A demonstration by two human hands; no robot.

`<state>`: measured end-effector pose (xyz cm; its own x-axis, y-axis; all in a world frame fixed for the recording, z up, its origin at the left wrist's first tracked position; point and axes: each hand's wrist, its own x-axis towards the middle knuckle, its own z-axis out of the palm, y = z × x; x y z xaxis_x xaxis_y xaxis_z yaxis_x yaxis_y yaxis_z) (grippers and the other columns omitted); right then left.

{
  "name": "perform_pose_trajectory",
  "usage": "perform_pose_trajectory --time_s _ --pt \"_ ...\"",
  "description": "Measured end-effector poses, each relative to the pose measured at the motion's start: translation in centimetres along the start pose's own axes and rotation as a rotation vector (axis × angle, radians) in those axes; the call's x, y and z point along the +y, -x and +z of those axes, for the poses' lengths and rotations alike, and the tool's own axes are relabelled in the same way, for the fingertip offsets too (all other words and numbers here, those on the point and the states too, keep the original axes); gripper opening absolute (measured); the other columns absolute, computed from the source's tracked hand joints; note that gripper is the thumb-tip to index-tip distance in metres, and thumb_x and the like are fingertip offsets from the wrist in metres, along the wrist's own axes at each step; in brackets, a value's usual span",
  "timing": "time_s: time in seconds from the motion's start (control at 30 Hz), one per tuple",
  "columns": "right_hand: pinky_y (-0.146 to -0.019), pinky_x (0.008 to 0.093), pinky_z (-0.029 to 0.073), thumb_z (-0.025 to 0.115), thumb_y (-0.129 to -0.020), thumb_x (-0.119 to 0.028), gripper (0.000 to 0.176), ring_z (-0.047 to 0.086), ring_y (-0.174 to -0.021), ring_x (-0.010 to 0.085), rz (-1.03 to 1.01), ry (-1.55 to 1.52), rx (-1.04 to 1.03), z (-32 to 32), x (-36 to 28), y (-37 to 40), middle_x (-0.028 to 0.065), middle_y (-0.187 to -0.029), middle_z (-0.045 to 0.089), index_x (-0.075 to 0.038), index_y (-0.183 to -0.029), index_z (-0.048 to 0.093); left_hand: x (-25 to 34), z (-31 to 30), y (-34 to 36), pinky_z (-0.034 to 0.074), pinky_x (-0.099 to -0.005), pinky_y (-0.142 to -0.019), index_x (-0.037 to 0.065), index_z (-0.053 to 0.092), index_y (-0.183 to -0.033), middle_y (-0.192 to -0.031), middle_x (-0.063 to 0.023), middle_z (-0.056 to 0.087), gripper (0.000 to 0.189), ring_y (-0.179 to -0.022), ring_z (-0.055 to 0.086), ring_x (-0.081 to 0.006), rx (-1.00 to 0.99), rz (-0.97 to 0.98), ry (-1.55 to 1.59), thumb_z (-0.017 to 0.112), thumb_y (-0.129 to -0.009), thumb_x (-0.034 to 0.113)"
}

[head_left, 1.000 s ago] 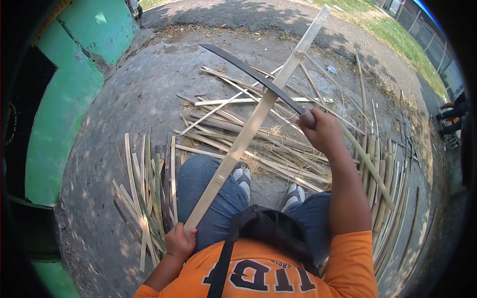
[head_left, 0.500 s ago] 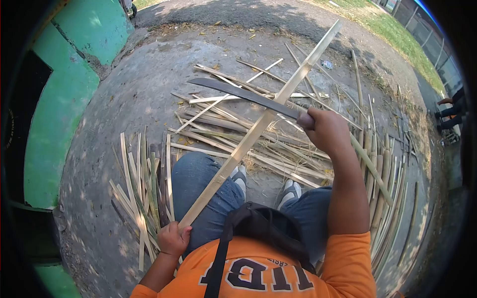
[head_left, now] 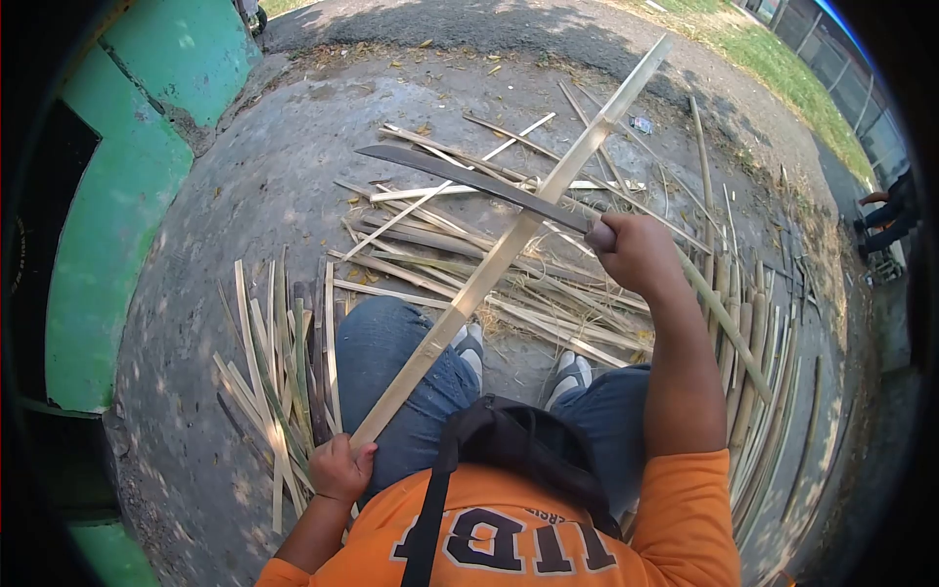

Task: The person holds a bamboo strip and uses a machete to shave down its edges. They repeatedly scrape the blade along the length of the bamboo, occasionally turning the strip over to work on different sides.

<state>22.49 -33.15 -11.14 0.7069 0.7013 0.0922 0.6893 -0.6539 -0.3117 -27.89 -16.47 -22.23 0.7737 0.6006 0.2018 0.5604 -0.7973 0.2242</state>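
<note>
My left hand [head_left: 340,470] is closed round the lower end of a long, pale bamboo strip [head_left: 489,269], beside my left thigh. The strip slants up and away to the right over my knee. In my right hand [head_left: 631,249] is the handle of a machete [head_left: 469,179], its long dark blade pointing left. The blade crosses the strip at about mid-length, and they look to be touching. Beneath them, many split bamboo pieces [head_left: 421,235] lie in a loose pile on the ground beyond my feet.
More bamboo strips [head_left: 279,362] lie at my left, and long poles [head_left: 748,352] at my right. A green wall [head_left: 117,264] stands at the left. At the far right edge, part of another person [head_left: 885,220] shows, an arm and dark clothing.
The machete's blade has shifted slightly, its tip now a little farther left and higher. My right hand has moved very slightly left. My left hand keeps its hold on the strip.
</note>
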Motion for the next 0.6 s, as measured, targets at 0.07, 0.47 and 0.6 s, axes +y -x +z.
perform_pose_trajectory --time_s 0.07,0.47,0.6 --pt "-0.075 0.0513 0.056 0.074 -0.083 -0.023 0.015 0.071 -0.084 0.0406 -0.063 0.058 0.038 1.4 0.8 -0.3 0.0171 -0.087 0.073 -0.012 -0.093 0.072 0.1 -0.1 -0.2 0.047 -0.0519 -0.054 0.006 0.056 -0.083 -0.065 -0.0181 0.058 0.053 -0.061 0.061 -0.0437 -0.006 -0.001 0.007 0.061 -0.099 0.056" --pt "-0.07 0.0529 0.053 0.074 -0.085 -0.024 0.015 0.067 -0.077 0.0425 -0.036 -0.04 0.118 2.7 1.0 -0.7 0.0182 -0.078 0.068 -0.01 -0.085 0.069 -0.1 0.2 0.1 0.047 -0.0519 -0.054 0.006 0.054 -0.081 -0.063 -0.018 0.057 0.053 -0.059 0.061 -0.0439 -0.003 -0.003 0.046 0.061 -0.099 0.055" --pt "-0.067 0.0534 0.052 0.074 -0.088 -0.025 0.016 0.066 -0.075 0.0426 -0.122 0.033 0.198 2.4 0.0 -0.2 0.0182 -0.077 0.068 -0.01 -0.086 0.068 0.2 0.1 -0.2 0.047 -0.052 -0.054 0.006 0.053 -0.079 -0.063 -0.0186 0.057 0.054 -0.059 0.061 -0.0443 -0.002 -0.018 0.069 0.061 -0.099 0.056"
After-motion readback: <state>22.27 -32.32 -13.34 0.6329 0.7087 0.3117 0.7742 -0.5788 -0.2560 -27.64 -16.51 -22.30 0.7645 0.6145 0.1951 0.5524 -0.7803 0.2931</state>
